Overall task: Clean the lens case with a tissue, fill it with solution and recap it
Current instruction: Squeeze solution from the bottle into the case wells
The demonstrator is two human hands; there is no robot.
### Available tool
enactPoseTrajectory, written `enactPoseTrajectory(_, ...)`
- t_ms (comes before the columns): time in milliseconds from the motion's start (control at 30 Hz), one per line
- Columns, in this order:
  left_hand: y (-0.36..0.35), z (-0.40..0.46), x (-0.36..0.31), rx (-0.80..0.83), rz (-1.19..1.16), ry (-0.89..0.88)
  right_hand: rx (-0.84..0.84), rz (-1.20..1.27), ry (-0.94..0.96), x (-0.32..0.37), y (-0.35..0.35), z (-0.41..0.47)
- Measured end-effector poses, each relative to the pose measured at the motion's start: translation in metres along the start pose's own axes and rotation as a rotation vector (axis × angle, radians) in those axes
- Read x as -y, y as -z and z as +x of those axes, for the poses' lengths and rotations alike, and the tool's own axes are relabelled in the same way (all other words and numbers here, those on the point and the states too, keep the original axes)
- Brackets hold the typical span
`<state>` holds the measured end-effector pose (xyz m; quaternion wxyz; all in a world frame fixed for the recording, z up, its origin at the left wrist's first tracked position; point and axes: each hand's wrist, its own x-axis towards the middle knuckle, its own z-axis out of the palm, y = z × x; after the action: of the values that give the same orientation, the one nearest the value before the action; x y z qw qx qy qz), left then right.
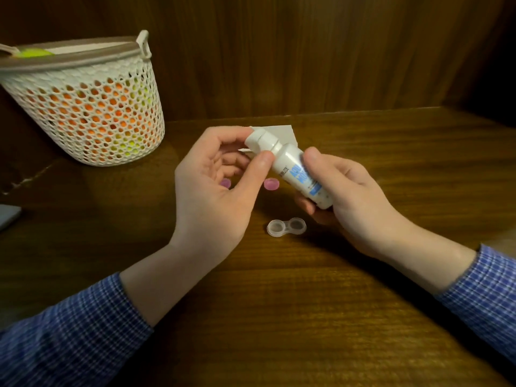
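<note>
The lens case (pixel 286 226) lay just below the middle of the frame, on the table (pixel 307 303), a clear plastic piece with two round wells joined side by side, both uncapped. Its two pink caps (pixel 271 183) sat a little above it, one partly hidden behind the left hand (pixel 215 191). Above the case, the solution bottle (pixel 290 166) was held tilted, its cap end toward the upper left; it was white with blue lettering. The right hand (pixel 349 196) wrapped its body, fingers closed around it. The left thumb and fingers pinched the white bottle cap (pixel 261 141). A white tissue (pixel 282 132) lay behind the bottle. The table was dark brown wood with clear grain, backed by a dark wood-panelled wall. At upper left stood a white mesh basket (pixel 92 107) with orange and yellow-green contents showing through. Both sleeves were blue checked.
</note>
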<state>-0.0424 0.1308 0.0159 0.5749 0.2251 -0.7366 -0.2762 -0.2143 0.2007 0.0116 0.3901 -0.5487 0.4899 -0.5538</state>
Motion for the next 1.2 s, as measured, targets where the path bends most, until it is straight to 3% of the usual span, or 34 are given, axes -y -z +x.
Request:
enactPoseTrajectory(367,-0.007,0.005,-0.007,0.029,0.014,-0.007,0.04,-0.018,0.062,0.0,0.0,-0.003)
enactPoseTrajectory(533,-0.028,0.05,-0.03,0.29,0.029,0.006,0.183,-0.081,0.099,0.011,0.029,0.008)
enactPoseTrajectory(600,-0.047,0.072,-0.037,0.402,0.1,-0.033,0.089,-0.232,0.115,0.015,0.056,0.013)
enactPoseTrajectory(767,-0.125,0.106,-0.041,0.533,0.201,-0.099,-0.355,-0.707,0.114,0.009,0.13,0.016)
enactPoseTrajectory(1033,-0.259,0.126,-0.048,0.784,0.373,-0.133,-0.84,-0.778,-0.119,-0.024,0.21,0.012)
enactPoseTrajectory(1200,-0.294,0.122,-0.052,0.944,0.425,-0.075,-0.96,-0.726,-0.25,-0.037,0.229,0.009)
